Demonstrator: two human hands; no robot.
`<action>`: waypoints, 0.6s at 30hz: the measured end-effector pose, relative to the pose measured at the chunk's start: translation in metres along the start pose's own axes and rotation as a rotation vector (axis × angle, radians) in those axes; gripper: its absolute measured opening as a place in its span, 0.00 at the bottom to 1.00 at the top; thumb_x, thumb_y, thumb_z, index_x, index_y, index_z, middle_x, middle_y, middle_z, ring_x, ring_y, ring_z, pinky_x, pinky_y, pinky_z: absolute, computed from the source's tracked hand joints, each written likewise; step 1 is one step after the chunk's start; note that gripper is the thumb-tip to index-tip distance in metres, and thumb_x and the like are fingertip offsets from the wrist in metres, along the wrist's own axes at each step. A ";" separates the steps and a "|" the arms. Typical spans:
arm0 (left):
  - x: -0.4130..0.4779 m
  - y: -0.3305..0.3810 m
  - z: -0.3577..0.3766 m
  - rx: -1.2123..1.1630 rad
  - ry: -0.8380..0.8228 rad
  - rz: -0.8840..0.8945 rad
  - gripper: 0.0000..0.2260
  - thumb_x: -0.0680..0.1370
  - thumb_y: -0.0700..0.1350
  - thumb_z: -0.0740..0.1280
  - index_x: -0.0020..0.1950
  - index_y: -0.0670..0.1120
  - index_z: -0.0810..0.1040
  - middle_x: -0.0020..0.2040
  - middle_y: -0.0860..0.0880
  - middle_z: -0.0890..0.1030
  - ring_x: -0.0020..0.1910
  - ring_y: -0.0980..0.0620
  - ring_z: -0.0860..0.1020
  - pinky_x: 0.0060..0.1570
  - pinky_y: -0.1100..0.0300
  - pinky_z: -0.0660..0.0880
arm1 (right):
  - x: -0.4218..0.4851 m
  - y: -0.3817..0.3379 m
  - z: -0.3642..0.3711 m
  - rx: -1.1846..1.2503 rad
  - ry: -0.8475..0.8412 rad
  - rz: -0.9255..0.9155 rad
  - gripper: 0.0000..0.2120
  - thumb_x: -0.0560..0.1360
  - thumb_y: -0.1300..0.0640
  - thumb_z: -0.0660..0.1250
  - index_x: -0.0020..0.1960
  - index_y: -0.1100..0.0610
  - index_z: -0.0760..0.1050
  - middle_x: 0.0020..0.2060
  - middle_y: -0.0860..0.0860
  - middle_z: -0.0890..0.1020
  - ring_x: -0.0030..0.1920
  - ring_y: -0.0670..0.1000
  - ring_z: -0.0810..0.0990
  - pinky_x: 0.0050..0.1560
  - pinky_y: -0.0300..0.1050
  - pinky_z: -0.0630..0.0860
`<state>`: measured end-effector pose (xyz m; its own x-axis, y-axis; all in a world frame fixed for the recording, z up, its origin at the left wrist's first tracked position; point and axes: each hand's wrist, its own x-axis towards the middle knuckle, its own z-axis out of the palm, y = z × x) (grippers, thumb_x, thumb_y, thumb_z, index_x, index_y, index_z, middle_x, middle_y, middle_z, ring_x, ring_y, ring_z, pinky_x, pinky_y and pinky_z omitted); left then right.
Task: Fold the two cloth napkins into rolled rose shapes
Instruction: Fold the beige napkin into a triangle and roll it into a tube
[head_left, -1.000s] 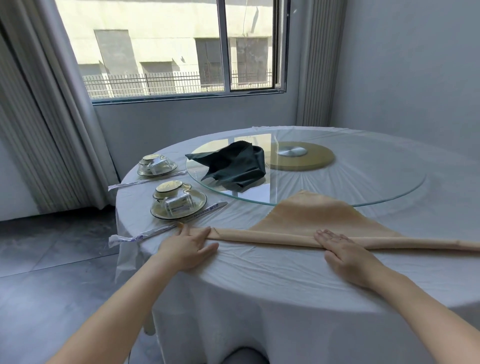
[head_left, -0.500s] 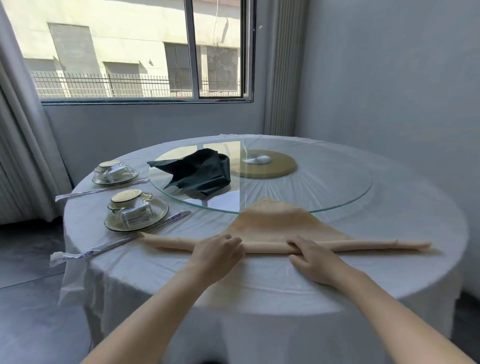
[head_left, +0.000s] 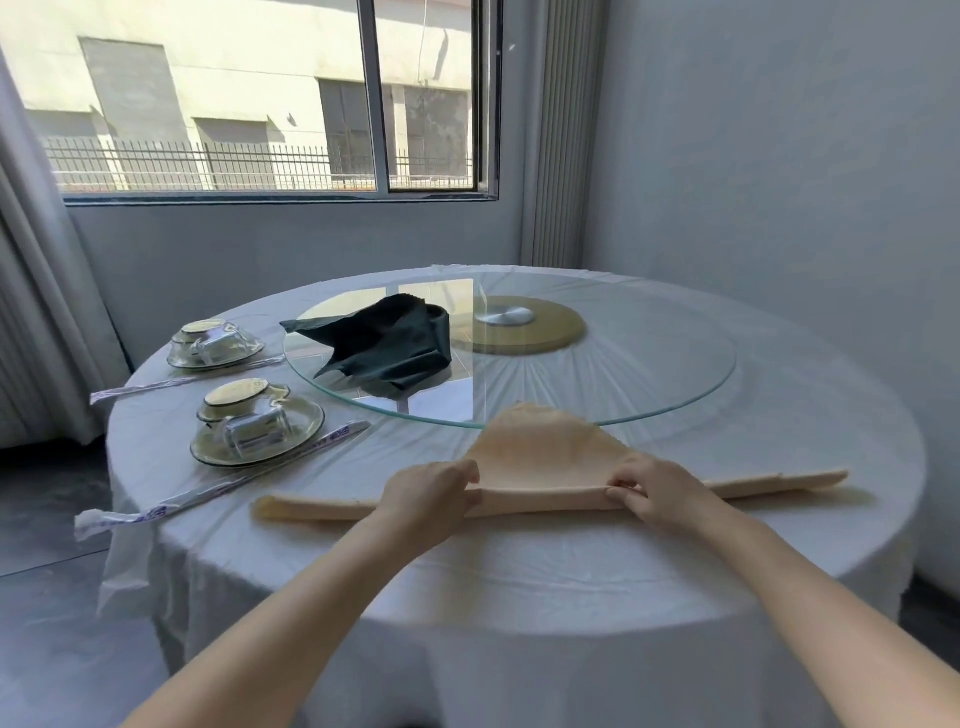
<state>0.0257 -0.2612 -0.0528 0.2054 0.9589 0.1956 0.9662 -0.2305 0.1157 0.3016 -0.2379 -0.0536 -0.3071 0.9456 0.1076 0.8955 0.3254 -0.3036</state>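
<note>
1. The beige napkin lies on the white-clothed table close to our edge. Its near part is wound into a long, thin roll, and a flat triangle is left beyond it
2. Our left hand and right hand are both clamped on that roll, fingers curled over its top. They sit either side of the middle, with a bare stretch of roll between them
3. What the next move turns on: the roll's long axis runs left to right across us, and the unrolled triangle lies straight away from the grip. We judge the roll must travel away from the body, square to its own axis, with both hands moving evenly since neither is nearer the cloth
4. The triangle's tip reaches the rim of the glass turntable; we cannot tell whether it slips beneath. It may catch there as the roll advances
5. The tapered ends run well past each hand and are untouched, so they could lag or loosen
6. The dark green napkin lies crumpled on the glass, beyond the beige one and on the left hand's side. It is not yet shaped, so we judge the task under halfway
7. To the left stand two place settings, each with wrapped chopsticks just beside it
</note>
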 end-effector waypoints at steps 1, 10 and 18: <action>0.002 -0.001 0.001 -0.039 -0.001 -0.036 0.13 0.79 0.53 0.60 0.61 0.50 0.71 0.56 0.48 0.79 0.54 0.44 0.76 0.45 0.56 0.68 | 0.000 -0.001 0.002 -0.001 0.035 0.012 0.09 0.76 0.54 0.65 0.53 0.56 0.79 0.49 0.50 0.78 0.52 0.52 0.77 0.48 0.40 0.68; 0.004 0.016 0.012 -0.155 0.176 0.042 0.12 0.80 0.46 0.57 0.61 0.48 0.73 0.60 0.50 0.75 0.57 0.48 0.74 0.51 0.56 0.69 | -0.007 0.002 0.030 -0.024 0.360 -0.053 0.04 0.72 0.55 0.70 0.44 0.55 0.81 0.47 0.48 0.81 0.48 0.54 0.80 0.48 0.46 0.74; 0.024 0.089 0.036 -0.183 -0.036 0.338 0.21 0.77 0.49 0.48 0.63 0.40 0.69 0.63 0.42 0.73 0.62 0.42 0.71 0.59 0.53 0.66 | -0.006 0.004 0.028 -0.179 -0.049 -0.040 0.35 0.71 0.42 0.37 0.75 0.52 0.56 0.75 0.49 0.58 0.75 0.46 0.52 0.73 0.43 0.46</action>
<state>0.1225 -0.2523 -0.0730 0.5161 0.8283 0.2181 0.7999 -0.5571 0.2232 0.2981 -0.2426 -0.0821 -0.3553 0.9322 0.0691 0.9237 0.3615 -0.1266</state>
